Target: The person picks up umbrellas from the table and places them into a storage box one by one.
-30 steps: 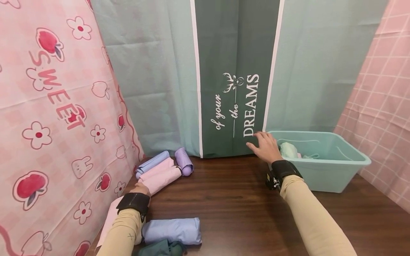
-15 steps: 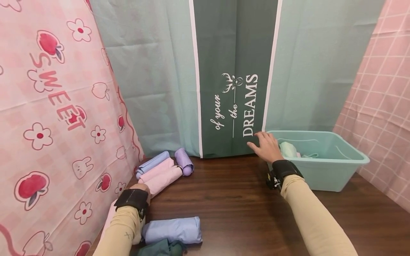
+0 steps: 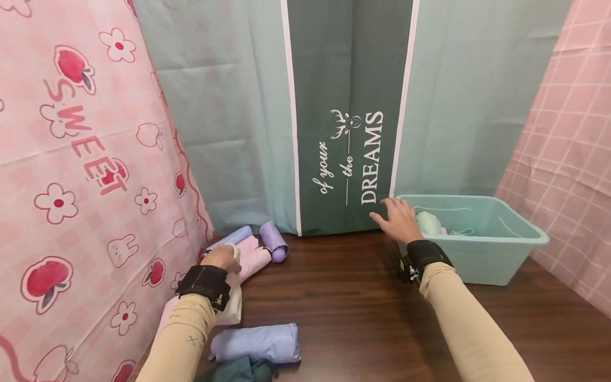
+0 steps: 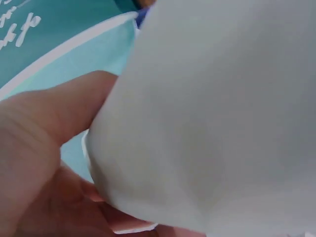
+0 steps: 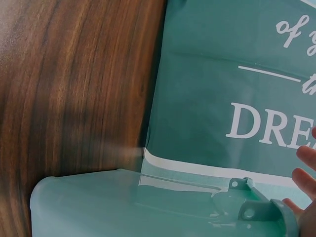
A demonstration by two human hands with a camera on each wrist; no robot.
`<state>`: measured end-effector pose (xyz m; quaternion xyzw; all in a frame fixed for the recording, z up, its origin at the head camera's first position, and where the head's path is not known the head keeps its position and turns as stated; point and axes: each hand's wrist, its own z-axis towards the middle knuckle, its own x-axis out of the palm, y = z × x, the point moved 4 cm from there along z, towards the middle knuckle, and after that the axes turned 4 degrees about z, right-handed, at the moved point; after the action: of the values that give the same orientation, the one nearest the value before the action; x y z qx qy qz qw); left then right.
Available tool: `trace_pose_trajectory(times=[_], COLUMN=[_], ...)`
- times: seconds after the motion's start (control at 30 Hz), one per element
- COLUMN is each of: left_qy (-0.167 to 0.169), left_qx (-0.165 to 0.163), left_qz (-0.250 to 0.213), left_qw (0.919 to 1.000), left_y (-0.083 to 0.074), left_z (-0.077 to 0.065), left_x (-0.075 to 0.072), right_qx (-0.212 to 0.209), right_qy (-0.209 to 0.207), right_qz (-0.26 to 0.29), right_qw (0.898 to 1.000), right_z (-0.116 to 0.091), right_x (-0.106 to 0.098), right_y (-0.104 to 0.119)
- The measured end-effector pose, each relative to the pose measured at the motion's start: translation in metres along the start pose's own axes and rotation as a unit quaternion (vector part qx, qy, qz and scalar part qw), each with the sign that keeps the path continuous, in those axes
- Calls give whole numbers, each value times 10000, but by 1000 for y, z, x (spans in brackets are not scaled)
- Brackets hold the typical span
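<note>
My left hand [image 3: 221, 258] grips a cream folded umbrella [image 3: 233, 307] above the left of the table. In the left wrist view the cream cloth [image 4: 197, 118] fills much of the picture, with thumb and fingers curled round its edge. Pink folded umbrellas [image 3: 252, 262] lie just beyond that hand, partly covered by it. My right hand [image 3: 398, 218], fingers spread and holding nothing, is at the left end of the mint-green bin [image 3: 482, 260]. Inside the bin is a mint-green bundle [image 3: 429, 223] with a bit of pink beside it.
A purple folded umbrella [image 3: 274, 241] and a blue one [image 3: 241, 233] lie by the back curtain [image 3: 353, 63]. Nearer the front are a periwinkle folded umbrella [image 3: 258, 342] and a dark green one [image 3: 241, 370]. Pink patterned cloth [image 3: 95, 223] hangs along the left side.
My left hand has lifted the cream umbrella from the near left and carried it forward, over the pink umbrellas. The right hand has stayed by the bin.
</note>
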<state>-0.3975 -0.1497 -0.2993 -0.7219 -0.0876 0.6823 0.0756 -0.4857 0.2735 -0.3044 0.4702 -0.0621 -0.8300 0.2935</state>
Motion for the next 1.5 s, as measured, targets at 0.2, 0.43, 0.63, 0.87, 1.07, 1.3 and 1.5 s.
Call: trace_pose_trajectory(times=[0.2, 0.43, 0.63, 0.87, 1.07, 1.3, 1.5], left_qy=[-633, -879, -1143, -1292, -1291, -1356, -1493], left_qx=[415, 567, 452, 330, 237, 79, 101], left_qz=[-624, -1042, -1507, -2140, -2447, -2793, -3025], left_qw=[9952, 9890, 9809, 9677, 9607, 9505, 9413], left_y=[-7, -25, -36, -47, -55, -65, -76], left_z=[18, 20, 22, 26, 31, 34, 36], left_x=[10, 15, 20, 30, 38, 44, 49], right_qx=[-8, -339, -658, -565, -550, -779, -874], right_qy=[-25, -81, -145, -11, 112, 323, 727], right_qz=[-38, -161, -251, -271, -60, 246, 485], right_qw=[10000, 9993, 9974, 9980, 9984, 9961, 9923], right_z=[-3, -2, -2, -5, -8, -13, -19], right_x=[0, -2, 7, 15, 30, 56, 78], right_y=[1, 13, 17, 20, 29, 56, 77])
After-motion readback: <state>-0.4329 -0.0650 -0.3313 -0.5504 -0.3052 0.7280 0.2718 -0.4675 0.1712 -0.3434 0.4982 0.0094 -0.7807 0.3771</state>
